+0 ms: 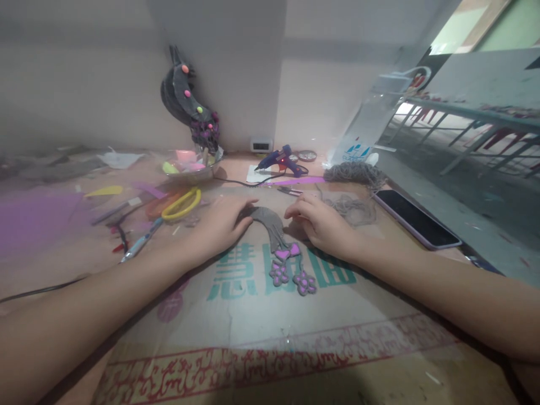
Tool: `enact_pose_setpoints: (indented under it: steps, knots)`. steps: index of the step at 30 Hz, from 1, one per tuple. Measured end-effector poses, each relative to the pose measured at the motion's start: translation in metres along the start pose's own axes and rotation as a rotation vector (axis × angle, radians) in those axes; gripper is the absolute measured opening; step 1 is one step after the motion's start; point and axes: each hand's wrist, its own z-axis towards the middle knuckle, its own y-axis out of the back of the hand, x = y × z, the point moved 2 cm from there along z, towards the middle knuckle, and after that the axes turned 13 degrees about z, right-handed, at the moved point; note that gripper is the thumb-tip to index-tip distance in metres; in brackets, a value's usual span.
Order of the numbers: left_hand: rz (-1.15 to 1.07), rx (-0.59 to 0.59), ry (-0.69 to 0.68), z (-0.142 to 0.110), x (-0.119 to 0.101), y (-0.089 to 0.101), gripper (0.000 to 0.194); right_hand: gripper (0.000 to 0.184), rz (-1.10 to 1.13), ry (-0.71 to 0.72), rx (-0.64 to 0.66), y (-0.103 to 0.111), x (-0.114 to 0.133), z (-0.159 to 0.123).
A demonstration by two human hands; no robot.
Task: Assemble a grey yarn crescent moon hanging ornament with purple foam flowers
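Note:
A curved grey felt-like piece lies on a printed cardboard sheet. Two purple shapes sit at its lower end, and two grey-edged purple flowers dangle below them. My left hand is at the piece's upper left end, thumb and forefinger around it; part of that end is hidden. To the right, my right hand rests with fingers loosely bent, thumb apart from the forefinger. Nothing shows between its fingers, and it looks separate from the piece.
Behind stand a glue gun and a bowl of coloured bits. Yellow-handled scissors and a pen lie left. Grey yarn and a phone are right. A decorated grey crescent leans on the wall.

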Motion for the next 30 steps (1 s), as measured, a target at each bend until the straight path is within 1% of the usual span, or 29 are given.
enact_pose_setpoints:
  steps: [3,6,9,12,14,16,18,22,26,30]
  knots:
    - [-0.011,-0.01,-0.011,0.0,-0.001,0.001,0.037,0.018,-0.007,-0.003,0.002,-0.001,-0.001,0.0]
    - [-0.03,-0.015,0.006,0.0,-0.003,0.005,0.035,0.017,-0.004,-0.015,-0.025,-0.001,0.0,0.0]
    - [-0.052,0.0,0.059,-0.001,-0.006,0.011,0.028,0.02,0.0,-0.032,-0.045,-0.001,0.0,0.0]
    - [-0.095,-0.003,0.133,-0.003,-0.007,0.015,0.029,0.02,0.005,-0.039,-0.042,-0.001,0.001,0.0]
    - [-0.12,-0.009,0.171,-0.005,-0.007,0.016,0.03,0.02,0.021,-0.018,-0.046,0.0,0.002,0.001]
    - [-0.148,-0.037,0.19,-0.006,-0.006,0.016,0.029,0.019,0.038,0.02,-0.075,0.003,0.003,0.001]
    - [-0.203,-0.091,0.195,-0.007,-0.004,0.015,0.028,0.018,0.046,0.048,-0.126,0.005,0.003,0.001]
    - [-0.317,-0.181,0.235,-0.006,0.0,0.015,0.027,0.019,0.066,0.037,-0.197,0.007,0.002,0.0]
    - [-0.363,-0.199,0.255,-0.005,0.001,0.015,0.026,0.016,0.074,0.019,-0.208,0.006,0.003,-0.001]
    - [-0.365,-0.202,0.257,-0.006,0.001,0.015,0.027,0.012,0.067,-0.021,-0.192,0.006,0.005,-0.002]
